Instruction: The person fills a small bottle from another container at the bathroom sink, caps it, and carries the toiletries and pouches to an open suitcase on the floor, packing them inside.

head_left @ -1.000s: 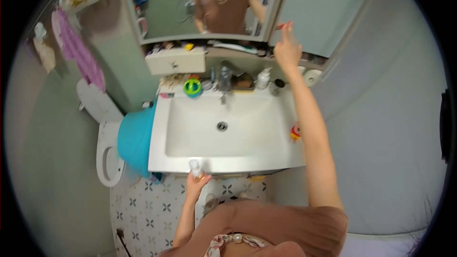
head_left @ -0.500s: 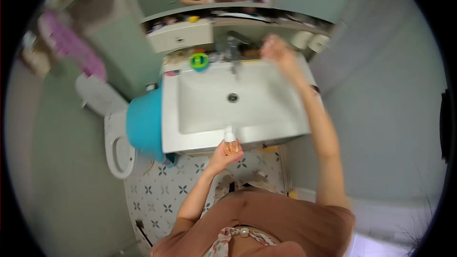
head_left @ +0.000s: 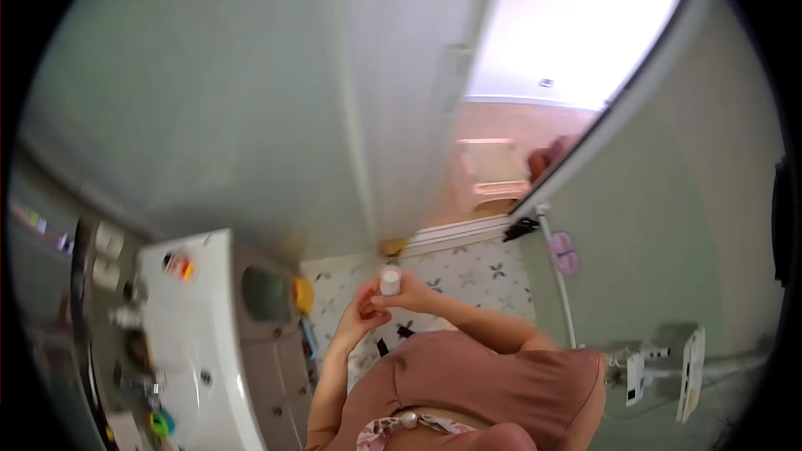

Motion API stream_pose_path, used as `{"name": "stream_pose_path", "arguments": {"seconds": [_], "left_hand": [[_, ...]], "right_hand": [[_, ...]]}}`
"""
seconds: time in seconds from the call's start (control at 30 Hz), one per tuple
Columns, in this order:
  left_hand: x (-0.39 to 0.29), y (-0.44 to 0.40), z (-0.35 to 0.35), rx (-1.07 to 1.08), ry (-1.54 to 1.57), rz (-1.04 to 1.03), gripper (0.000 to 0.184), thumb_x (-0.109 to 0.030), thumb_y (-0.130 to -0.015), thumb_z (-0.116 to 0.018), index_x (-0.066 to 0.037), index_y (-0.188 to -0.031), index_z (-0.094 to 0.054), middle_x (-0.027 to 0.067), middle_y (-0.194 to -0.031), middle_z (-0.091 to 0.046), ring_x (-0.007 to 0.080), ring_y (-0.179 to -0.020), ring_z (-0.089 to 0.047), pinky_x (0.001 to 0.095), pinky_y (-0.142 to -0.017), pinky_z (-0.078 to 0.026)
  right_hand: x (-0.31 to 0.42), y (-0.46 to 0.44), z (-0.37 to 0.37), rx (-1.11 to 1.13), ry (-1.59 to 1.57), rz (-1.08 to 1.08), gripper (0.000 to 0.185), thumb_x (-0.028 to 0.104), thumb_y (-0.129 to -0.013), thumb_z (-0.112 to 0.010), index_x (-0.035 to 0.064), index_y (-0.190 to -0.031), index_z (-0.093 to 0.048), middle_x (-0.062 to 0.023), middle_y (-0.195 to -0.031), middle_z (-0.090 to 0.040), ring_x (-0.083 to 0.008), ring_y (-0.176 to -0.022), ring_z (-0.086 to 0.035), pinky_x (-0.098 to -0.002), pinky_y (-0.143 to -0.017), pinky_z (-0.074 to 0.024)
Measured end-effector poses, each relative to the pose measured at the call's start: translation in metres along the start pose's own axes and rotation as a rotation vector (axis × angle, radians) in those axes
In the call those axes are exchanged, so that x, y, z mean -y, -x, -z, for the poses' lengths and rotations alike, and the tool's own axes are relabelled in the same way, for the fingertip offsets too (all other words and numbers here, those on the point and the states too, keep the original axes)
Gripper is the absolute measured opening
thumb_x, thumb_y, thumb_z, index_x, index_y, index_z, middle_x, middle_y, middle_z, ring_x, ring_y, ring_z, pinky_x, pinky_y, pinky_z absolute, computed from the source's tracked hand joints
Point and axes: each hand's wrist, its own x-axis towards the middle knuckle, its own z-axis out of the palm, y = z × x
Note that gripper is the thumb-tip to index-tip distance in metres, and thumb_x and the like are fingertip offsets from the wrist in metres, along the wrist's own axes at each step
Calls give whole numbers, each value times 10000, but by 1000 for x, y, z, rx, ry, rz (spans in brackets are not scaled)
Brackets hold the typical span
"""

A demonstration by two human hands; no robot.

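A small bottle with a white cap (head_left: pixel 390 281) is held upright in front of the body, above the patterned floor. My left hand (head_left: pixel 361 314) is on its left and lower side with curled fingers; whether these fingers grip the bottle or only touch it is hard to tell. From the right, my right hand (head_left: pixel 407 293) is closed around the bottle at the cap. The two hands meet below the cap, and the bottle's body is mostly hidden by them.
The white sink (head_left: pixel 200 326) and its cabinet (head_left: pixel 271 367) stand at the left. Ahead is a doorway with a pink-white stool (head_left: pixel 491 169) beyond it. Pink slippers (head_left: pixel 564 253) and a shower fixture (head_left: pixel 689 374) are at the right wall.
The view has turned right, from the sink and mirror to the doorway. My right hand has left the cabinet and sink area and come to the bottle beside my left hand.
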Motion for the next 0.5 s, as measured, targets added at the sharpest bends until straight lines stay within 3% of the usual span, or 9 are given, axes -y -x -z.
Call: {"name": "stream_pose_path", "arguments": {"seconds": [0.07, 0.13, 0.17, 0.23, 0.27, 0.3, 0.33, 0.43, 0.5], "left_hand": [[9, -51, -35, 105, -177, 54, 442, 4, -802, -599, -35, -1220, -460, 30, -916, -620, 106, -760, -574, 236, -652, -460], [15, -90, -70, 159, -288, 195, 409, -30, -831, -577, -31, -1222, -456, 33, -870, -636, 98, -707, -572, 216, -607, -434], [19, -107, -88, 153, -288, 147, 291, -119, -889, -534, -37, -1166, -507, 28, -699, -624, 60, -524, -500, 186, -491, -358], [19, -146, -109, 93, -311, 218, 240, -179, -914, -510, -48, -1112, -549, 12, -588, -566, 44, -443, -417, 185, -431, -304], [20, -161, -119, 51, -321, 262, 233, -209, -927, -498, -54, -1085, -570, 4, -532, -537, 36, -402, -375, 185, -401, -278], [20, -176, -135, -37, -341, 223, 276, -277, -955, -442, -55, -974, -604, -39, -434, -404, 27, -351, -259, 189, -355, -192], [21, -192, -145, -19, -274, 208, 285, -281, -959, -432, -51, -953, -600, -46, -433, -381, 26, -354, -256, 189, -355, -192], [11, -272, -175, 34, -198, 146, 351, -315, -975, -383, -42, -871, -579, -64, -432, -317, 25, -362, -236, 186, -358, -186], [6, -324, -195, 59, -190, 97, 366, -329, -977, -372, -44, -873, -578, -64, -435, -311, 26, -363, -230, 191, -360, -179]], "right_hand": [[19, 45, 73, -210, 70, -32, 139, 67, -766, -673, 58, -834, -553, -43, -807, -621, -117, -720, -578, -239, -626, -447], [52, 93, 134, -333, -132, -29, 154, 58, -725, -675, 76, -793, -538, -38, -716, -589, -72, -611, -512, -197, -495, -353], [57, 113, 166, -362, -182, 27, 151, 33, -704, -646, 75, -742, -505, -46, -670, -564, -107, -582, -505, -233, -495, -364], [93, 140, 219, -272, -491, 336, 167, 54, -713, -605, 93, -710, -443, -52, -689, -500, -166, -521, -461, -314, -500, -368], [119, 149, 241, -227, -615, 497, 150, 74, -723, -616, 70, -714, -467, -89, -856, -499, -157, -499, -463, -285, -480, -368], [162, 157, 260, -94, -568, 619, 173, 121, -745, -630, 78, -709, -466, -101, -990, -483, -140, -473, -425, -287, -475, -356], [197, 165, 273, -104, -421, 732, 225, 251, -781, -650, 116, -786, -470, -30, -905, -483, -115, -381, -367, -237, -417, -324], [327, 162, 285, 144, -440, 1056, 181, -17, -723, -566, -7, -552, -507, -133, -1060, -526, -224, -456, -555, -269, -413, -417], [364, 132, 314, 439, -224, 1175, 160, -27, -729, -566, 6, -594, -489, -129, -1072, -528, -241, -542, -570, -315, -472, -426]]}}
